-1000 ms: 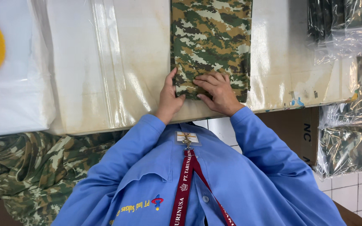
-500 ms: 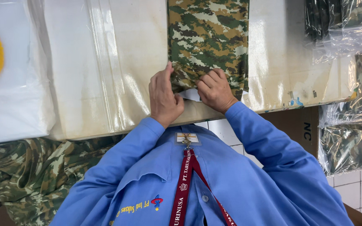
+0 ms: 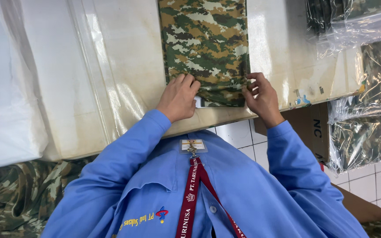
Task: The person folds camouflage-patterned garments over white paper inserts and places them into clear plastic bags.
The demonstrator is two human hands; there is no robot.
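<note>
While both hands work at the near hem, the folded camouflage garment (image 3: 204, 48) lies flat on the bench (image 3: 124, 66), running from the centre toward twelve o'clock and out of the top of the view. The left hand (image 3: 179, 98) sits at the garment's seven o'clock corner, knuckles up, fingers curled together onto the cloth edge; whether cloth is pinched under them cannot be told. A small white tag (image 3: 198, 102) shows just beside that hand at the hem. The right hand (image 3: 263, 98) is at the five o'clock corner, its fingers bent and closed against the garment's right edge, touching it.

Clear plastic sheeting (image 3: 98, 75) covers the bench at nine o'clock of the garment, with a raised fold running from twelve toward six. Open, glossy bench surface lies on both sides of the garment, wider on the nine o'clock side. The near bench edge passes just below both wrists.

A white bag (image 3: 5, 105) rests at the far nine o'clock margin. Bagged camouflage bundles (image 3: 367, 128) crowd the three o'clock side, touching the bench corner, with more (image 3: 349, 22) at one o'clock. A brown carton (image 3: 309, 128) stands under the bench edge at four o'clock. Loose camouflage cloth (image 3: 18, 194) lies at eight o'clock below the bench.
</note>
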